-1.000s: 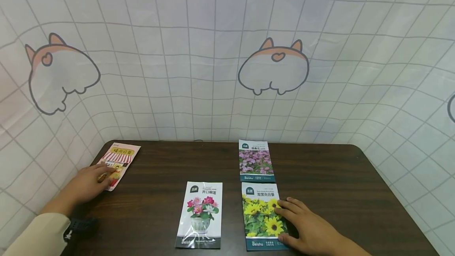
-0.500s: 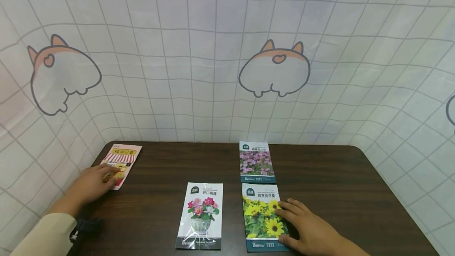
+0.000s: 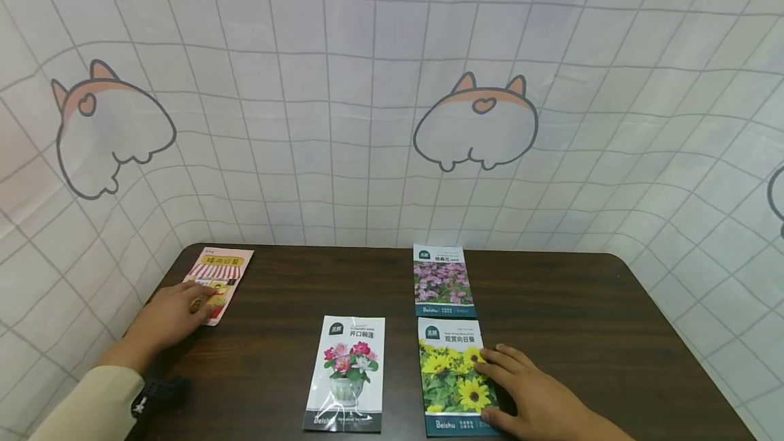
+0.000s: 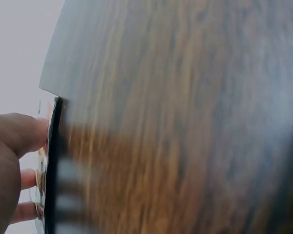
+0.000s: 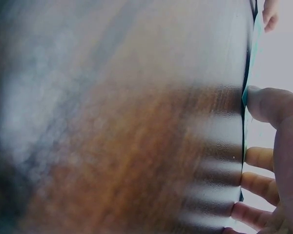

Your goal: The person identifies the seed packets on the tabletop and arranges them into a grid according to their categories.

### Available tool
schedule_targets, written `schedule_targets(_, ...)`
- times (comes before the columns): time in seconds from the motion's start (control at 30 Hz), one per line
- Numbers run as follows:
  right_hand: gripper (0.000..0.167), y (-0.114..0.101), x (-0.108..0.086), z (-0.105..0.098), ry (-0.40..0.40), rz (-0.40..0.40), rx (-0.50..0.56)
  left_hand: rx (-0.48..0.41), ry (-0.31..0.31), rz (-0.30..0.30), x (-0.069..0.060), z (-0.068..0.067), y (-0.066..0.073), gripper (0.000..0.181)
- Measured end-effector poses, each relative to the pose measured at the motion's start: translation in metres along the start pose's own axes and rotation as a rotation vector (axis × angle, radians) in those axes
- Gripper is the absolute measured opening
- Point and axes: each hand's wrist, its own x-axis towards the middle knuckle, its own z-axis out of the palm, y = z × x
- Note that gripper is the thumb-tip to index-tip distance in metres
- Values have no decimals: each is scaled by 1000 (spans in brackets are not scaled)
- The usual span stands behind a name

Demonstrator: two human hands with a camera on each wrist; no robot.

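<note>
At the left of the table in the head view, my left hand (image 3: 171, 315) rests its fingertips on a pink seed packet (image 3: 231, 269) with a striped awning print. In the left wrist view the thumb (image 4: 27, 131) and fingers touch the packet's upper face, and it lies flat on the wood. My right hand (image 3: 533, 393) lies with spread fingers on the right edge of a seed packet with yellow sunflowers (image 3: 447, 376). Seen from the right wrist, the thumb (image 5: 268, 102) and several fingertips press down along that edge. The left palm hides the pink packet's lower left part.
A white seed packet with potted pink flowers (image 3: 344, 373) lies in the front middle. Behind the sunflower packet lies a purple-flower seed packet (image 3: 443, 284), nearly edge to edge with it. The dark wooden table (image 3: 582, 312) ends at a white gridded curtain (image 3: 294, 175).
My left hand has slid the pink packet a little to the right along the table. My right hand stays on the sunflower packet, and the other packets keep their places.
</note>
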Motion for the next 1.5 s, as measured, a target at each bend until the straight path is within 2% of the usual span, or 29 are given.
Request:
schedule_targets(0.4, 74, 2, 0, 1, 3, -5, -9, -6, -43, -63, 7, 7, 16, 45)
schedule_targets(0.7, 76, 2, 1, 1, -16, 12, 0, -3, -39, -60, 14, 12, 27, 42)
schedule_targets(1.0, 76, 2, 1, 2, -24, 31, 8, 11, -51, -54, 18, 11, 38, 42)
schedule_targets(1.27, 76, 2, 0, 4, -26, 49, 12, 16, -77, -37, 23, 10, 46, 43)
schedule_targets(1.5, 74, 2, 0, 5, -2, 27, -5, -18, -80, 0, 26, 8, 54, 43)
